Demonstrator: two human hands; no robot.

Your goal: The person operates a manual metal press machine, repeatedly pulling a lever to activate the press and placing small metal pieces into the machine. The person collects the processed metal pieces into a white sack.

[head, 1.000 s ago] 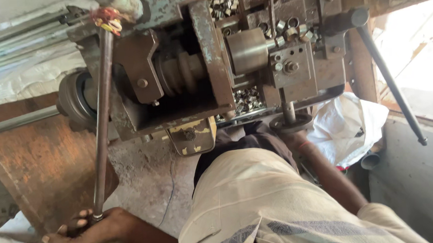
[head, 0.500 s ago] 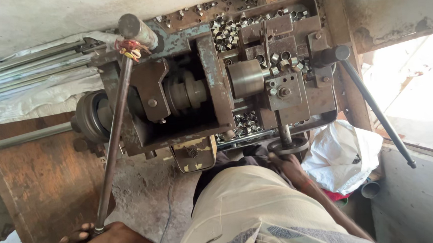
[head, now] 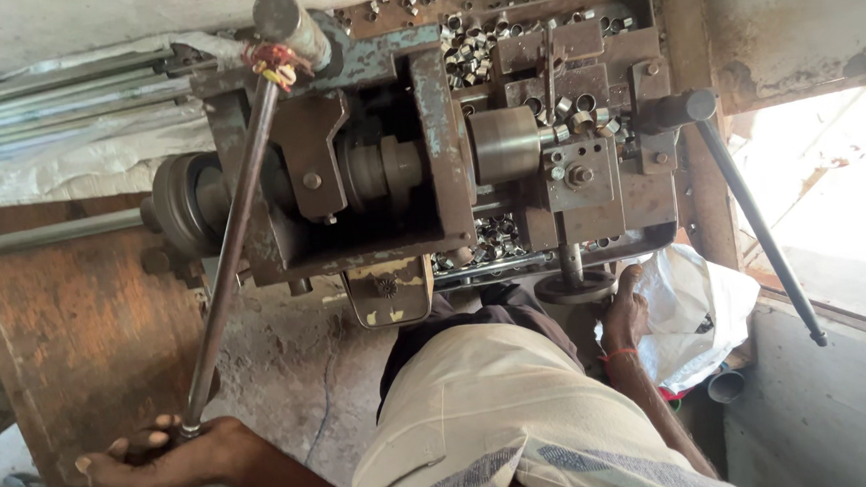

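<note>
Right now my left hand (head: 171, 460) is wrapped around the lower end of the long lever (head: 227, 236), fingers curled shut on it near the bottom edge of the view, while the lever runs up at a slant to its pivot at the top of the lathe (head: 428, 164). My right hand (head: 626, 314) rests on the round handwheel (head: 574, 287) under the tool block; its fingers look bent over the rim, though I cannot tell how firmly they grip. A grey bar (head: 47, 235) feeds into the spindle from the left, and the chuck (head: 505, 144) faces the tool block (head: 579, 174). Plenty of small cut metal rings (head: 498, 235) already lie in the tray below and behind the tooling, so I judge a good many pieces are done. With much bar showing on the left, I would say a lot of stock is left to cut. A white sack (head: 702, 307) sits just beside my right hand, and a second dark lever (head: 752, 224) hangs untouched on the right.
</note>
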